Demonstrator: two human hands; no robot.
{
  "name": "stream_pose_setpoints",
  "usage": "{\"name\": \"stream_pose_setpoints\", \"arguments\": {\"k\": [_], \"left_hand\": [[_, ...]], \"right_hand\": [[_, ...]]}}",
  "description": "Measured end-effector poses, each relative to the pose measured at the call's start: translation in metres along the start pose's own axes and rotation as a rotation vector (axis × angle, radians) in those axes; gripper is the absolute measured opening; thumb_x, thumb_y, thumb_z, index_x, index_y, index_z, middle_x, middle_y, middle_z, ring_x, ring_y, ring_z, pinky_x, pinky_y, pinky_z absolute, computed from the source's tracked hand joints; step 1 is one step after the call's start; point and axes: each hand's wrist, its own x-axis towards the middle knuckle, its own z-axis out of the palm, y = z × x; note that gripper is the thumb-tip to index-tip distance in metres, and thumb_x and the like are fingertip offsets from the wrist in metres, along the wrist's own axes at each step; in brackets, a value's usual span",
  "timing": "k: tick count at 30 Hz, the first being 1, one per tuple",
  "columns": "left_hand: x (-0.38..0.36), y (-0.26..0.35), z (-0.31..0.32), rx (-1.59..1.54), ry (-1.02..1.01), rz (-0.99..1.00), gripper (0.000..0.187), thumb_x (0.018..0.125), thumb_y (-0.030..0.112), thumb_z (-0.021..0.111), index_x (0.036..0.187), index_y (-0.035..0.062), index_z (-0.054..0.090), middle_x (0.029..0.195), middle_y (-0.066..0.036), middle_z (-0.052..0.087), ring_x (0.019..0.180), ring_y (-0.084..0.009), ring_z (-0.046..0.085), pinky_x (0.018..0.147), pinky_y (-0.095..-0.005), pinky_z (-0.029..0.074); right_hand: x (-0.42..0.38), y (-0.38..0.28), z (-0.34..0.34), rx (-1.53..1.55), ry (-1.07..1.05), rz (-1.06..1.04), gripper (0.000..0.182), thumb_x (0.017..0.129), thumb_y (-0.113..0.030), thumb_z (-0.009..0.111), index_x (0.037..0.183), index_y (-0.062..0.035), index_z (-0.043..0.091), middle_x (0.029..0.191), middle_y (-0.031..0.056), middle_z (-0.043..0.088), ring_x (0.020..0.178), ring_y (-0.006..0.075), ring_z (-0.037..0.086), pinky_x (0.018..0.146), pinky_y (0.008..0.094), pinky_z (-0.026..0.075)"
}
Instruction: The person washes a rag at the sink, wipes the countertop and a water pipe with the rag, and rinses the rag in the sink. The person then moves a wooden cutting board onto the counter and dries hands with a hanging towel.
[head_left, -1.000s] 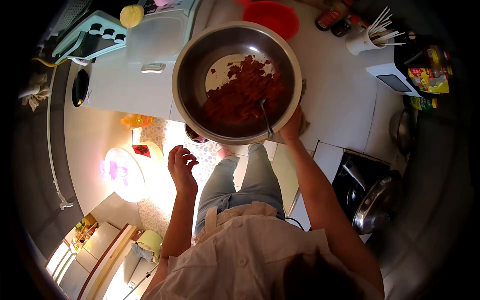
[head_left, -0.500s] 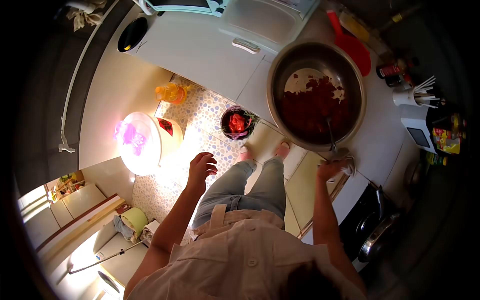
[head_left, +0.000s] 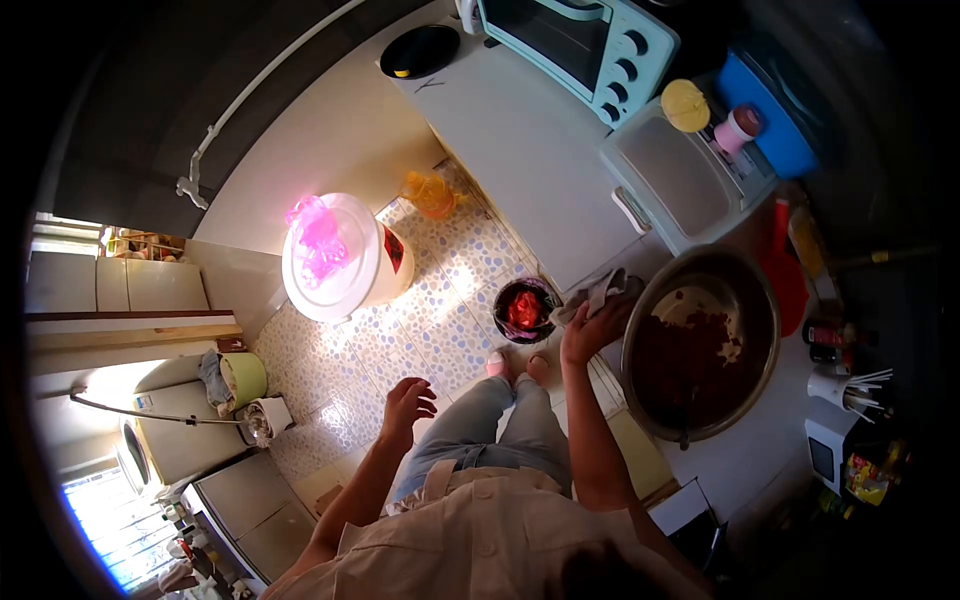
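My right hand (head_left: pixel 590 332) grips a greyish cloth (head_left: pixel 607 290) beside the left rim of a large metal bowl (head_left: pixel 632 372), over the counter's edge. Dark red, clumpy stuff lies in the bowl, and the handle of a utensil (head_left: pixel 684 437) sticks out over its near rim. My left hand (head_left: pixel 408 408) hangs in the air above the floor, its fingers loosely curled and apart with nothing in them.
A small bin (head_left: pixel 503 318) with red content stands on the floor by the counter. A lidded white bucket (head_left: pixel 365 270) bears a pink plastic bag (head_left: pixel 318 240). On the counter are a mint toaster oven (head_left: pixel 590 50), a lidded container (head_left: pixel 680 180) and a white cup of sticks (head_left: pixel 830 388).
My right hand, with the cloth, has gone from the bowl's near side to its left side. The view has turned, showing more of the oven. My left hand still hangs free.
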Motion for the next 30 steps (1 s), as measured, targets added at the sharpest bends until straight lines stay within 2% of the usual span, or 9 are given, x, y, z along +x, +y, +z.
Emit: {"name": "stream_pose_setpoints", "arguments": {"k": [3, 7, 12, 15, 20, 24, 26, 28, 30], "left_hand": [[0.010, -0.008, -0.023, -0.010, 0.100, -0.061, 0.021, 0.084, 0.017, 0.047, 0.096, 0.0005, 0.051, 0.075, -0.009, 0.057, 0.056, -0.0166, 0.055, 0.051, -0.0275, 0.046], [0.032, -0.006, -0.028, -0.113, 0.143, -0.135, 0.020, 0.084, 0.017, 0.046, 0.095, 0.0008, 0.051, 0.074, -0.009, 0.058, 0.056, -0.0170, 0.056, 0.051, -0.0279, 0.046], [0.095, 0.030, -0.022, -0.025, 0.098, -0.146, 0.022, 0.084, 0.019, 0.049, 0.095, 0.0013, 0.055, 0.074, -0.008, 0.057, 0.056, -0.0147, 0.055, 0.051, -0.0261, 0.045], [0.168, 0.079, -0.021, 0.278, 0.071, 0.075, 0.019, 0.084, 0.018, 0.051, 0.090, 0.0016, 0.058, 0.078, -0.007, 0.059, 0.060, -0.0134, 0.056, 0.053, -0.0249, 0.045], [0.326, 0.227, 0.017, 0.673, 0.056, 0.840, 0.015, 0.080, 0.010, 0.056, 0.093, 0.0045, 0.059, 0.087, -0.011, 0.060, 0.076, -0.0212, 0.059, 0.061, -0.0286, 0.047], [0.454, 0.328, 0.051, 0.991, 0.127, 1.390, 0.028, 0.077, 0.009, 0.057, 0.103, 0.0012, 0.052, 0.102, -0.015, 0.054, 0.093, -0.0305, 0.053, 0.077, -0.0363, 0.044], [0.490, 0.357, 0.065, 1.064, 0.271, 1.441, 0.029, 0.076, 0.012, 0.059, 0.104, 0.0064, 0.054, 0.101, -0.012, 0.056, 0.089, -0.0275, 0.055, 0.076, -0.0360, 0.046], [0.499, 0.377, 0.074, 1.194, 0.267, 1.250, 0.033, 0.076, 0.014, 0.061, 0.107, 0.0098, 0.053, 0.101, -0.011, 0.055, 0.091, -0.0276, 0.054, 0.076, -0.0357, 0.046], [0.492, 0.383, 0.084, 1.261, 0.296, 1.131, 0.025, 0.076, 0.019, 0.061, 0.100, 0.0124, 0.053, 0.096, -0.009, 0.053, 0.086, -0.0284, 0.056, 0.071, -0.0380, 0.046]], "right_hand": [[0.015, -0.016, 0.039, -0.337, -0.067, 0.112, 0.083, 0.079, -0.051, 0.045, 0.127, 0.0115, 0.020, 0.134, 0.0354, 0.006, 0.118, 0.0572, 0.016, 0.095, 0.0617, 0.013], [0.052, -0.069, 0.070, -0.336, -0.107, -0.182, 0.080, 0.077, -0.053, 0.049, 0.122, 0.0106, 0.029, 0.132, 0.0378, 0.010, 0.110, 0.0562, 0.030, 0.090, 0.0602, 0.024], [0.093, -0.128, 0.123, -0.240, -0.176, -0.180, 0.074, 0.080, -0.049, 0.047, 0.122, 0.0093, 0.030, 0.133, 0.0350, 0.012, 0.112, 0.0553, 0.026, 0.093, 0.0579, 0.022], [0.116, -0.171, 0.156, -0.325, -0.125, -0.160, 0.064, 0.082, -0.042, 0.047, 0.120, 0.0076, 0.035, 0.132, 0.0345, 0.015, 0.110, 0.0518, 0.032, 0.094, 0.0545, 0.023], [0.152, -0.230, 0.227, -0.074, -0.167, -0.127, 0.057, 0.075, -0.024, 0.058, 0.122, 0.0004, 0.037, 0.136, 0.0247, 0.019, 0.115, 0.0444, 0.030, 0.098, 0.0511, 0.022], [0.162, -0.243, 0.231, -0.010, -0.306, -0.406, 0.053, 0.066, -0.008, 0.061, 0.115, -0.0022, 0.043, 0.132, 0.0184, 0.030, 0.119, 0.0409, 0.029, 0.099, 0.0521, 0.022], [0.152, -0.228, 0.213, -0.158, -0.203, -0.487, 0.056, 0.058, -0.006, 0.062, 0.112, -0.0066, 0.048, 0.130, 0.0118, 0.035, 0.122, 0.0367, 0.028, 0.099, 0.0551, 0.020], [0.141, -0.213, 0.182, -0.277, -0.162, -0.019, 0.057, 0.060, -0.007, 0.061, 0.115, -0.0040, 0.044, 0.125, 0.0154, 0.037, 0.125, 0.0360, 0.025, 0.097, 0.0581, 0.020], [0.137, -0.173, 0.176, -0.336, 0.215, 0.121, 0.060, 0.063, -0.010, 0.058, 0.119, -0.0005, 0.038, 0.124, 0.0253, 0.032, 0.119, 0.0440, 0.026, 0.095, 0.0561, 0.023]]}}
